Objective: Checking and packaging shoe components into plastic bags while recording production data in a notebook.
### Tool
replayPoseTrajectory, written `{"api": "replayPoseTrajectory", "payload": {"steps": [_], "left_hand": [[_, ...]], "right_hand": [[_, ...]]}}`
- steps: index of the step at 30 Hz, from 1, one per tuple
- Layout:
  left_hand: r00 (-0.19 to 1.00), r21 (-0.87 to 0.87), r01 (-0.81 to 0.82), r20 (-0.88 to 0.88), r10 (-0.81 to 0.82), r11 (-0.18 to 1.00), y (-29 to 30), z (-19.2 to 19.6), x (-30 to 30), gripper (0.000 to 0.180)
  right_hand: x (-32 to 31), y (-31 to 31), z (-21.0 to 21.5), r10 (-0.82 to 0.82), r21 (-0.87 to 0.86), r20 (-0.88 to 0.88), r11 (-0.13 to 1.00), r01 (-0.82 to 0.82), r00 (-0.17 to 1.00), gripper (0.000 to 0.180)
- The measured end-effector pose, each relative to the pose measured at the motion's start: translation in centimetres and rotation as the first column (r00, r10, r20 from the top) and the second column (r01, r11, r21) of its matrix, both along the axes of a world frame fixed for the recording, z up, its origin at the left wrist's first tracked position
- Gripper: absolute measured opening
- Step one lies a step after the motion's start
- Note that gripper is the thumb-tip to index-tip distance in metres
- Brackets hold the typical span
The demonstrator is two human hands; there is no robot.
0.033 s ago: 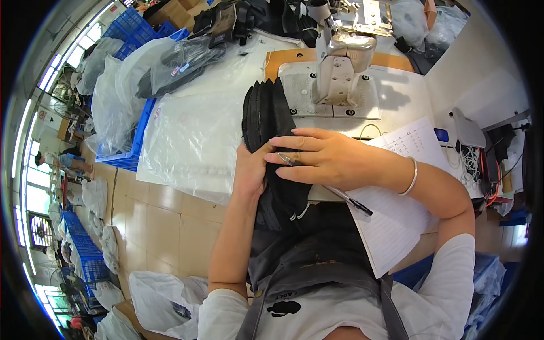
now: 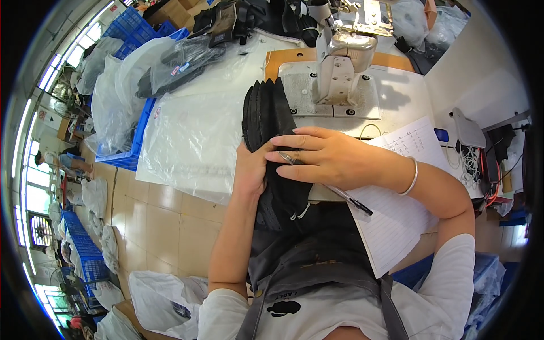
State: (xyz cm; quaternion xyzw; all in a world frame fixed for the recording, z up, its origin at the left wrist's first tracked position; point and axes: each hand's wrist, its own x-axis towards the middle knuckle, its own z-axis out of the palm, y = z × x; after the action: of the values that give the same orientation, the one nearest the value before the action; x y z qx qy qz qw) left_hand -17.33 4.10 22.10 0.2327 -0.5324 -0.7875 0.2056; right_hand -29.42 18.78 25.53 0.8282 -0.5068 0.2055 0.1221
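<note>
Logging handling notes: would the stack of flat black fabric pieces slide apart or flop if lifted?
The stack of flat black fabric pieces fans at its far end, so layers probably slip. Both the left hand and right hand clamp it; likely limp, light.

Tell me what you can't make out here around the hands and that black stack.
Head view only:
- How many pieces are in the black stack: the edges blur together, and the right hand covers its middle.
- Left hand fingers: tucked behind the stack.
- Writing on the paper sheet: too small.
- The pen: its upper end is hidden under the right hand.
- Sewing machine top: cut off by the edge.
</note>
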Motion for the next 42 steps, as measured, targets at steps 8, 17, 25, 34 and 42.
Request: {"api": "replayPoseTrajectory", "payload": {"steps": [8,17,25,34,42], "left_hand": [[0.998,-0.006,0.034,-0.058,-0.034,0.999,-0.6,-0.4,0.2,0.025],[1.0,0.097,-0.018,0.022,0.016,0.995,-0.4,-0.2,-0.2,0.031],[0.997,0.185,0.07,-0.033,-0.065,0.98,-0.2,0.6,-0.2,0.036],[0.975,0.294,0.211,-0.135,-0.178,0.932,-0.4,-0.3,-0.7,0.033],[0.988,0.289,0.151,-0.06,-0.139,0.945,-0.7,-1.1,-0.6,0.031]], "right_hand": [[0.3,-1.3,0.7,-0.041,-0.046,-0.028,0.998,0.039,0.999,0.024],[-0.3,-4.3,-0.3,-0.143,-0.067,0.028,0.987,0.144,0.989,0.024],[-1.8,-3.6,0.7,-0.172,-0.1,0.048,0.979,0.176,0.984,0.025],[-3.4,-1.1,3.3,-0.437,0.098,0.057,0.897,0.431,0.898,0.021],[-2.6,5.0,5.2,-0.189,-0.073,0.639,0.95,0.303,0.745,0.018]]}}
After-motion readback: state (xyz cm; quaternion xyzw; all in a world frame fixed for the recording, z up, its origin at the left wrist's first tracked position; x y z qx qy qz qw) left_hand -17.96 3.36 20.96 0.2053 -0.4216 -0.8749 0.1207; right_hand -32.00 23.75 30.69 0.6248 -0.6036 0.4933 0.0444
